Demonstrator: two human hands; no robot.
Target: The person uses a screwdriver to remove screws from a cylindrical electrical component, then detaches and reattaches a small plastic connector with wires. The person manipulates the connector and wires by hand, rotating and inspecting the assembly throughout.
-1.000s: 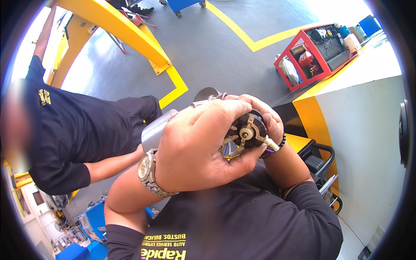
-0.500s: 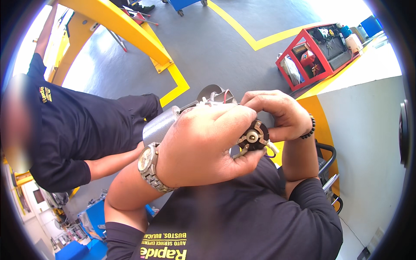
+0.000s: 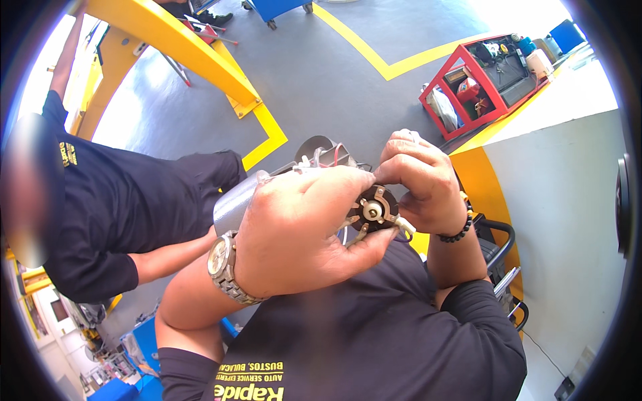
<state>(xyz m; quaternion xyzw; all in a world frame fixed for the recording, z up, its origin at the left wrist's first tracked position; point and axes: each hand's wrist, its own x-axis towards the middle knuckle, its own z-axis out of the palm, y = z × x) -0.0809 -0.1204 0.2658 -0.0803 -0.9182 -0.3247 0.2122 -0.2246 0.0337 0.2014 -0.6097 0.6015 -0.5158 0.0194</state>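
Note:
My left hand (image 3: 301, 230), with a steel watch at the wrist, grips a round black electrical part (image 3: 376, 208) between thumb and fingers. Its face carries brass contact strips around a pale central hub, and a white connector (image 3: 405, 227) sticks out at its lower right. Curled up against the part's right side is my right hand (image 3: 422, 180), a black bead bracelet at its wrist. Its fingertips are partly hidden, and what they pinch cannot be made out. Behind my left hand shows a silver-grey cylindrical metal housing (image 3: 234, 204), with red and white wires (image 3: 328, 157) beyond the knuckles.
A person in a dark shirt (image 3: 127, 207) stands at the left, one forearm reaching toward the housing. A yellow steel beam (image 3: 180, 40) slants across the upper left. At the upper right is a red-framed cart (image 3: 478, 93) with tools, beside a white-topped counter (image 3: 568, 100).
My right hand has turned, its fingers now raised and more curled beside the black part. Both hands and the part sit slightly further left in the view.

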